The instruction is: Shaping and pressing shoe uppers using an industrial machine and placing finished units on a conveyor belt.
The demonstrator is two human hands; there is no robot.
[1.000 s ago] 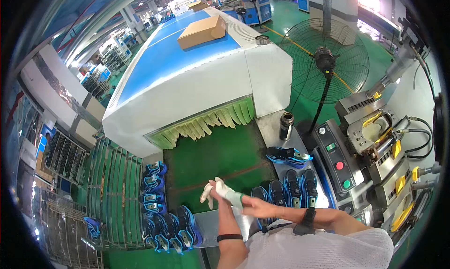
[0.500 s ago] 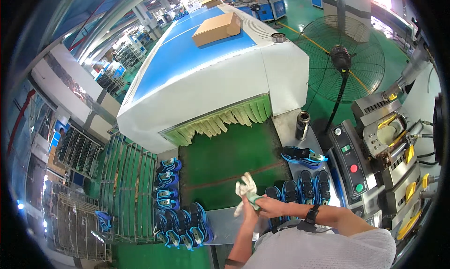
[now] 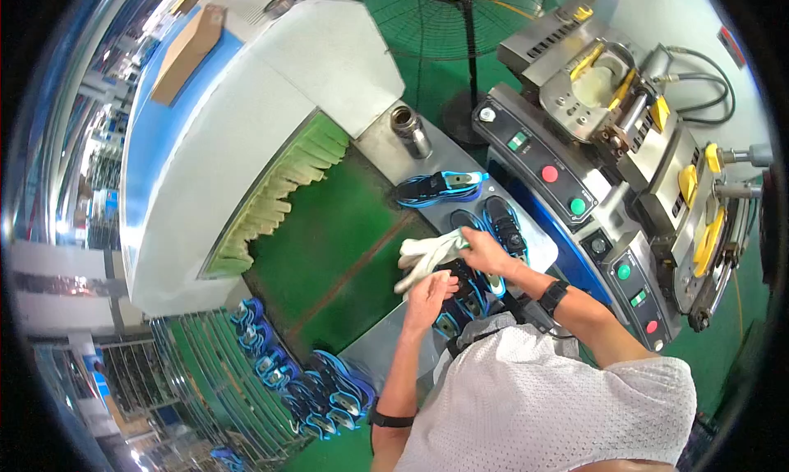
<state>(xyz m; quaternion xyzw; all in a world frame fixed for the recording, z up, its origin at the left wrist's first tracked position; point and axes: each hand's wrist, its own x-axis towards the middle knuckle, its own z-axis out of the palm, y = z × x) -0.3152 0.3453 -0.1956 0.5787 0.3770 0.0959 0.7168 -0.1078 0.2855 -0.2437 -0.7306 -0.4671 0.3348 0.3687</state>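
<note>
A pair of white fabric gloves, or one glove (image 3: 431,257) with its fingers spread, hangs from my right hand (image 3: 485,253), which is closed on its cuff. Just below it, my left hand (image 3: 429,299) is bare, with its fingers loosely bent and apart. Whether the left fingertips touch the glove is hard to tell. Both hands are over the near right side of the green conveyor belt (image 3: 329,242). Black and blue sports shoes (image 3: 503,225) stand under and beside my right hand; one shoe (image 3: 441,187) lies crosswise beyond them. My arms partly hide several shoes.
A white oven-like housing (image 3: 271,102) with a fringed green curtain (image 3: 283,197) spans the belt. More shoes (image 3: 329,394) line the near left edge. A steel flask (image 3: 410,133) stands far right. Right of me is a press machine (image 3: 608,102) with a button panel (image 3: 538,164).
My view has turned to the right. The glove has come off my left hand and now hangs from my right hand. My hands have drawn apart.
</note>
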